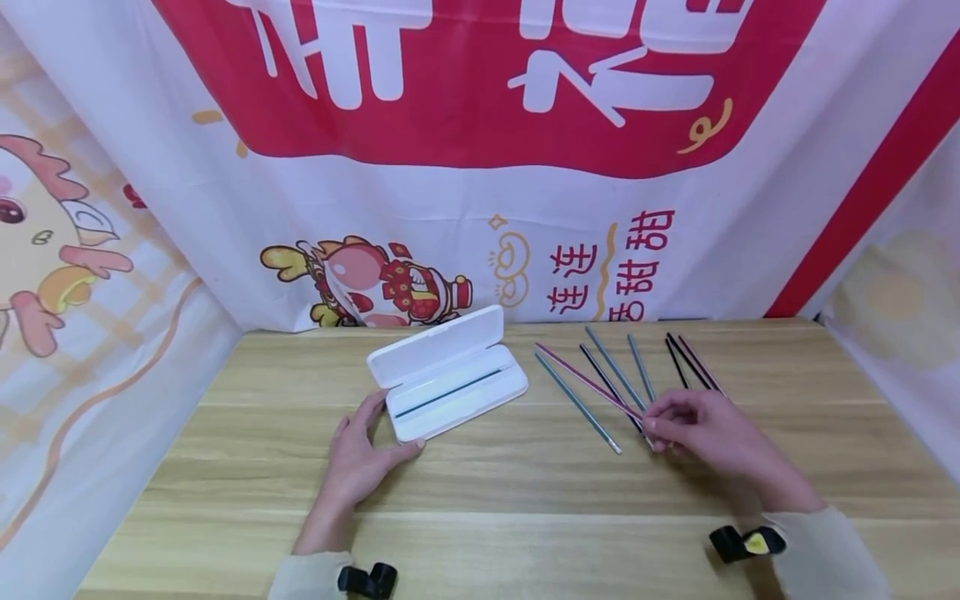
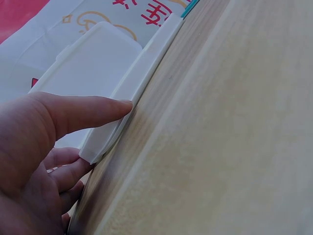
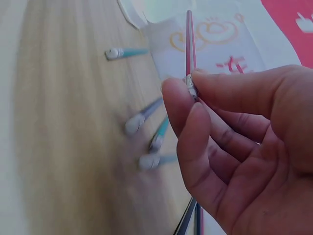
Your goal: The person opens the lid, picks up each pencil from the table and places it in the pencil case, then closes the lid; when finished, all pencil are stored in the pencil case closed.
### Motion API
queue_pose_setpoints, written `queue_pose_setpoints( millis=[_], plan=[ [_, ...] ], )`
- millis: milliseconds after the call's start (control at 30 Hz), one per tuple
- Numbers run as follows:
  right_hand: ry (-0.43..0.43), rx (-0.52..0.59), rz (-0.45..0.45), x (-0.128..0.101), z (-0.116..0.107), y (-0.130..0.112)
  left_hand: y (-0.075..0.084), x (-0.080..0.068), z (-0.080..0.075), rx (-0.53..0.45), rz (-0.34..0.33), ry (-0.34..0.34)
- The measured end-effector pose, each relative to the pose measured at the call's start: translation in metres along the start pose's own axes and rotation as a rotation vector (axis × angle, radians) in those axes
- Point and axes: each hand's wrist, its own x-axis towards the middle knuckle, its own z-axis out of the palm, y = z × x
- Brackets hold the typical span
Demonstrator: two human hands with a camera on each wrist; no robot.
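Fingers (image 3: 173, 105) of the right hand (image 1: 697, 425) pinch a red pencil (image 1: 570, 367) at its silver-tipped end, the shaft slanting from them towards ten o'clock in the head view. In that view it passes across a dark blue pencil (image 1: 600, 372) (whether the two touch, I cannot tell). With only the tip held, the long free end could swivel or droop and drag a neighbour, perhaps setting it rolling. Closest at risk are the teal pencil (image 1: 577, 402) at nine o'clock from that hand and the blue pencil (image 1: 619, 364) at eleven.

Farther off, towards ten o'clock, the white case (image 1: 465, 410) stands open with one dark pencil (image 1: 448, 393) inside. The left hand (image 1: 363, 462) holds its seven-o'clock corner, thumb along the near wall, other fingers at the end; should that grip loosen, a knock could skid the case over the desk (image 1: 525, 508) or drop its raised lid (image 1: 442, 342).
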Motion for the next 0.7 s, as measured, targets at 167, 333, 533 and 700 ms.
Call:
queue_pose_setpoints(
  millis=[167,333,533,700],
  plan=[
    [0.022,-0.123,-0.108,0.018,0.005,-0.029,0.0,0.001,-0.001,0.002,0.001,0.004],
    [0.046,-0.212,-0.192,0.041,0.011,-0.051,0.0,0.001,-0.001,0.005,0.012,0.005],
    [0.052,-0.283,-0.283,0.071,0.022,-0.071,0.001,0.002,0.0,-0.009,0.007,0.001],
    [0.085,-0.269,-0.313,0.094,0.039,-0.088,-0.001,0.0,-0.001,-0.019,-0.009,0.001]
  ],
)
